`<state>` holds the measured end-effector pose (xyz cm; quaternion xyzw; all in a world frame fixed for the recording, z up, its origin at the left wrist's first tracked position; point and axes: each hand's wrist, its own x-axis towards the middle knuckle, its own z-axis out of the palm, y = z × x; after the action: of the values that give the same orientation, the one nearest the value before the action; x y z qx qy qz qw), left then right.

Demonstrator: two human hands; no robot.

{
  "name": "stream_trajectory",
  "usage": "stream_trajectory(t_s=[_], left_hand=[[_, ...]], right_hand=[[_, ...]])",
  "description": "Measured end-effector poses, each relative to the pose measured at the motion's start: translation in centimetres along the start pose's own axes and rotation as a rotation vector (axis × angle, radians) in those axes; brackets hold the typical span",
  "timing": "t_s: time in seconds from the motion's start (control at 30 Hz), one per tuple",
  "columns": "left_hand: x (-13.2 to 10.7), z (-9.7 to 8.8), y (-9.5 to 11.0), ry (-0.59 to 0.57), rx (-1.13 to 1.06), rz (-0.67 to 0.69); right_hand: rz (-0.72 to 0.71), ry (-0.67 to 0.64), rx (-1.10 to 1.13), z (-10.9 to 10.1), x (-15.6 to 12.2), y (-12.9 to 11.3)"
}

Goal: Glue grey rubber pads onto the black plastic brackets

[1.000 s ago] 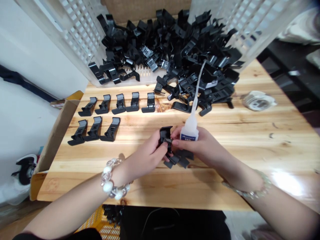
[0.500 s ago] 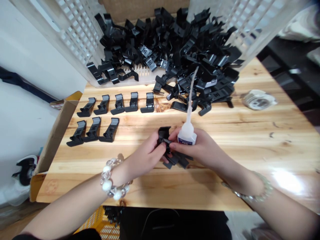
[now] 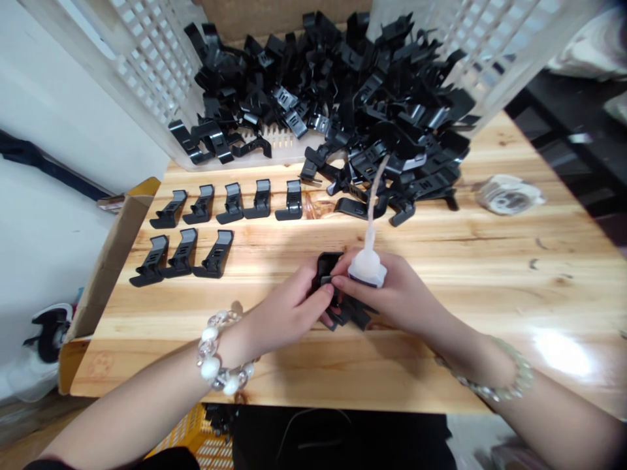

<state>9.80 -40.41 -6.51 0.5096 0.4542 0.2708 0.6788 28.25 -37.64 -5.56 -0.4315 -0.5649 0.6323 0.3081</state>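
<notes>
Near the front middle of the table, my left hand (image 3: 298,300) is closed on a black plastic clip (image 3: 329,262), held with its curved end up. My right hand (image 3: 392,281) grips a small white glue bottle (image 3: 366,264) whose long thin nozzle points up and away from me. The thumb and forefinger of that same hand also meet at the clip, touching a small dark piece on it; the fingers partly hide this piece. Below my hands lie several flat black pieces (image 3: 360,315) on the wood, partly covered.
Two rows of black clips (image 3: 181,251) stand at the left of the wooden table (image 3: 490,274). Behind, a white plastic crate (image 3: 157,85) lies open with a heap of black clips (image 3: 343,85) spilling out. A tape roll (image 3: 509,194) rests at the right, and a cardboard box (image 3: 105,261) stands beyond the left edge.
The clip in my left hand has turned and shifted slightly right. The glue bottle has tilted a little, its nozzle tip now lower. The rows of clips have stayed put.
</notes>
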Motion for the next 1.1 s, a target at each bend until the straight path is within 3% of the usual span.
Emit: stream_trajectory(t_s=[0.23,0.43,0.6,0.8,0.97,1.1], left_hand=[[0.2,0.3,0.8,0.029,-0.122,-0.022],[0.4,-0.1,1.4,0.06,-0.282,-0.062],[0.4,-0.2,1.7,0.069,-0.28,-0.078],[0.5,-0.3,1.8,0.06,-0.234,-0.086],[0.5,-0.4,1.6,0.08,-0.244,-0.061],[0.5,-0.3,1.6,0.069,-0.232,-0.067]], right_hand=[[0.026,0.044,0.077,0.2,0.2,0.2],[0.026,0.143,0.186,-1.7,0.5,-0.7],[-0.056,0.178,0.253,-3.6,0.6,-1.5],[0.053,0.318,0.253,-4.1,0.4,-2.5],[-0.127,0.378,0.331,-4.7,1.0,-2.3],[-0.18,0.441,0.399,-5.1,1.2,-2.5]])
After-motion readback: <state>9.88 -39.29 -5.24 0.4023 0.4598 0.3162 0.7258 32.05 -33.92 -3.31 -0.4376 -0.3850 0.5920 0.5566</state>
